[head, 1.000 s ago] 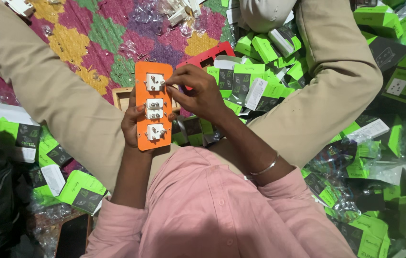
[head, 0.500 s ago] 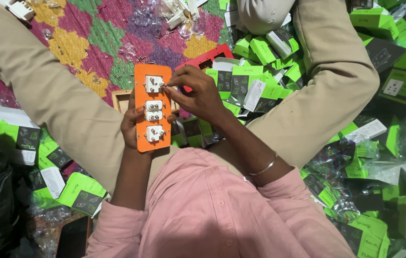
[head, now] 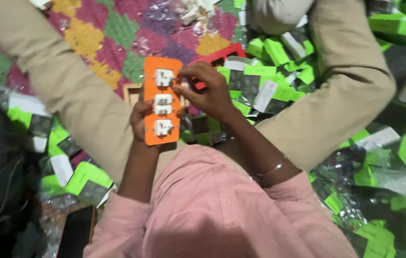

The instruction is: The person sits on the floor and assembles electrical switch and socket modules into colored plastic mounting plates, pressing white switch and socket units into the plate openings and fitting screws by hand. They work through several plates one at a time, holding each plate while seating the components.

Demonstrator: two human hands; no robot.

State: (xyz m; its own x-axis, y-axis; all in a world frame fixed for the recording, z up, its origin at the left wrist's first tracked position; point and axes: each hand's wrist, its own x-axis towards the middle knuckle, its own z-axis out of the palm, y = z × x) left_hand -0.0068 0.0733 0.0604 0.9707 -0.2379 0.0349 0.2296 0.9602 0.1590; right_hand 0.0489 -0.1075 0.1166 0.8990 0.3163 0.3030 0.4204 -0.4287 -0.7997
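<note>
An orange rectangular holder [head: 162, 126] stands upright between my knees, with three white plug-like parts seated in a column down its face. My left hand [head: 140, 119] grips the holder's lower left edge from behind. My right hand [head: 206, 91] is at the holder's upper right, its fingertips pinched beside the top white part [head: 163, 77]. Whether something small sits between those fingertips I cannot tell. The middle white part [head: 163, 103] and the bottom one [head: 163, 127] sit untouched.
I sit cross-legged in beige trousers [head: 69, 91] on a patterned, many-coloured mat [head: 117, 33]. Several green and black packets [head: 279, 71] lie heaped to the right and left. A red tray [head: 222, 53] and a small wooden frame [head: 131, 91] lie behind the holder.
My right hand has shifted slightly up toward the top white part. The holder stays in my left hand in the same place.
</note>
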